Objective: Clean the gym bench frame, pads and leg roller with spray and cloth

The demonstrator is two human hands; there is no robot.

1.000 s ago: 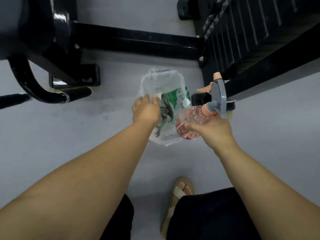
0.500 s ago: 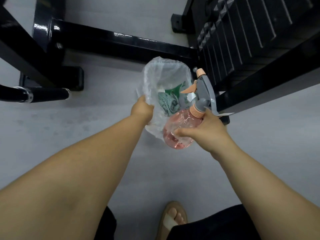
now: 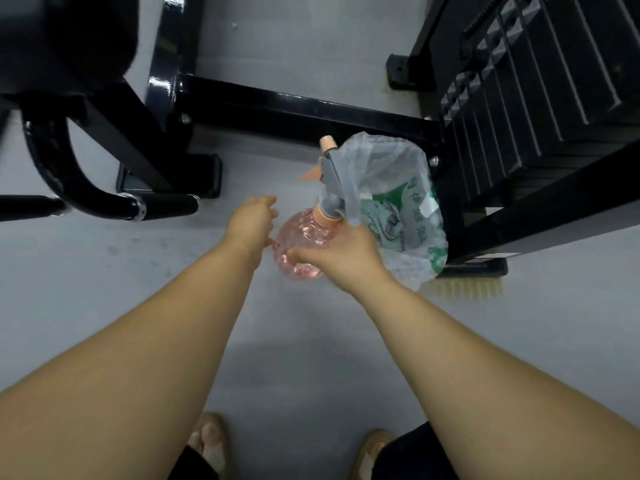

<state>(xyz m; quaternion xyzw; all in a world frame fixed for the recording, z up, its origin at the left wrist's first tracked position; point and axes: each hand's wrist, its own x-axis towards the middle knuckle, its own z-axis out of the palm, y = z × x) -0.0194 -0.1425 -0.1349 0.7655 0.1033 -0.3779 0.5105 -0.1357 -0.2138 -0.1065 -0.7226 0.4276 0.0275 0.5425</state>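
Note:
My right hand [image 3: 341, 252] grips the round pink spray bottle [image 3: 301, 237] from the right side; its grey trigger head [image 3: 337, 178] points up and away. My left hand [image 3: 251, 220] is at the bottle's left side with loosely curled fingers touching it, no longer on the bag. Just right of the bottle is a clear plastic bag [image 3: 391, 164] with green print, and a patterned grey-green cloth [image 3: 382, 216] shows inside it. I cannot tell what holds the bag up. The bench's black frame bar [image 3: 294, 112] crosses the floor behind, and its dark pad [image 3: 62, 39] fills the top left.
A curved black handle with a grip [image 3: 156, 206] sticks out at the left. A black weight stack and slanted beam [image 3: 536, 98] stand at the right, with pale brush bristles [image 3: 464, 289] by its foot. My sandalled feet [image 3: 211, 441] are on the grey floor below.
My left hand has let go of the plastic bag and moved to the bottle's left side. The bag now sits right of the bottle, and the view has shifted left.

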